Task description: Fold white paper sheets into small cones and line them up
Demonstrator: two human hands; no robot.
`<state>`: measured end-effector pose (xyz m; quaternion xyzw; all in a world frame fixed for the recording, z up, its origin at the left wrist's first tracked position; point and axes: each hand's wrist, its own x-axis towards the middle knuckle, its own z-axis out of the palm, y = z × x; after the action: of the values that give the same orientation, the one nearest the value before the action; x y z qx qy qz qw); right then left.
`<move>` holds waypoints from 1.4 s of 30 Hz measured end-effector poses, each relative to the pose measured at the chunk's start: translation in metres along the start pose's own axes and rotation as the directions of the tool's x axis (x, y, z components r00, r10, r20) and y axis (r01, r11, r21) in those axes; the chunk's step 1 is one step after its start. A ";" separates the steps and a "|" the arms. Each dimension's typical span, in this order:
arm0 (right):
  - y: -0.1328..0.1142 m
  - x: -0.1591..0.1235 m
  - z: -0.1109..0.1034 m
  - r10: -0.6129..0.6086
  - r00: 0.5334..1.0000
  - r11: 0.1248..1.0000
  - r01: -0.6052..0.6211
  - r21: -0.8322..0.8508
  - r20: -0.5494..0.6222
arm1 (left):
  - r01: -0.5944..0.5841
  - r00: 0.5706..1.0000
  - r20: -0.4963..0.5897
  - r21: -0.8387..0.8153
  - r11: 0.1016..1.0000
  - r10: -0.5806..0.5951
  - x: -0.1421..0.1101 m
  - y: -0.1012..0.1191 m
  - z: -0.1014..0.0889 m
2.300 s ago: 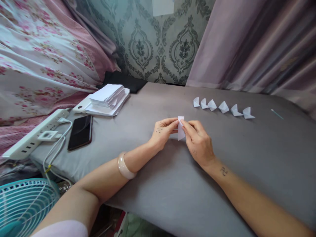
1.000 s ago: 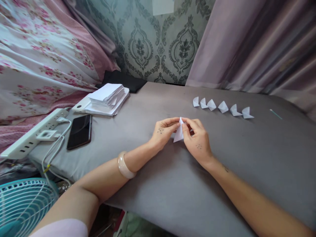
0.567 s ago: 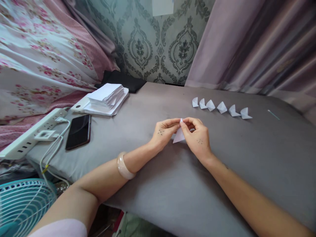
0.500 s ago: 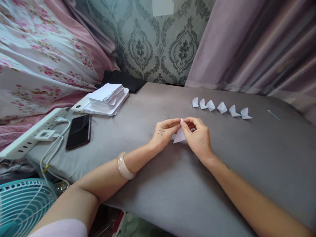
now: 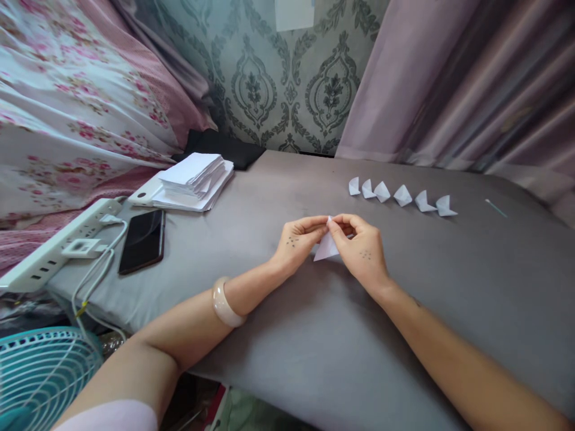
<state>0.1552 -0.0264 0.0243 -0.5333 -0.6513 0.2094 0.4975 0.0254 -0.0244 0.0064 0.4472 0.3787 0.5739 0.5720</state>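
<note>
A folded piece of white paper (image 5: 326, 248) is held above the grey cloth-covered surface (image 5: 287, 335), one pointed corner hanging down toward me. My left hand (image 5: 297, 240) pinches its upper tip from the left. From the right, my right hand (image 5: 362, 248) grips the same tip between thumb and fingers, and covers the paper's right part. The fingertips of both hands meet at the top. Beyond my right hand stands a row of several small folded paper pieces (image 5: 403, 196).
At the back left lies a stack of white paper (image 5: 193, 176), near a black phone (image 5: 142, 242) and a white power strip (image 5: 58, 245) with cables. A thin stick (image 5: 496, 208) lies far right. A teal fan (image 5: 45, 374) stands below the left edge.
Both hands keep their pinch on the folded paper, almost unmoved. The whole view has shifted very slightly.
</note>
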 end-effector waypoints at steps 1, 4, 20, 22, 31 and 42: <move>-0.001 0.000 0.000 0.009 1.000 1.000 -0.009 0.004 0.002 | 0.002 1.000 0.003 0.006 1.000 -0.002 0.000 0.000 0.000; -0.002 0.000 0.000 0.029 1.000 0.999 -0.029 0.015 0.011 | 0.008 1.000 0.007 0.017 1.000 -0.008 0.000 0.001 0.000; 0.005 -0.001 0.002 0.030 1.000 0.998 -0.030 0.056 -0.002 | 0.049 0.999 -0.013 -0.024 0.998 -0.050 0.000 0.001 0.000; 0.005 0.001 0.002 0.100 0.995 0.987 -0.103 0.124 0.032 | 0.054 0.998 -0.014 -0.024 0.998 -0.055 0.001 0.001 0.001; -0.004 0.005 -0.002 0.393 0.898 0.824 -0.439 0.358 0.196 | 0.065 0.998 -0.008 -0.016 0.998 -0.066 0.000 0.001 0.001; 0.011 0.002 0.003 0.194 0.968 0.953 -0.225 0.202 0.162 | 0.216 0.976 -0.012 -0.097 0.972 -0.219 0.002 0.006 -0.002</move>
<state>0.1584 -0.0198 0.0153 -0.5253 -0.5975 0.3683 0.4811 0.0214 -0.0230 0.0120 0.3689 0.4042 0.5301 0.6477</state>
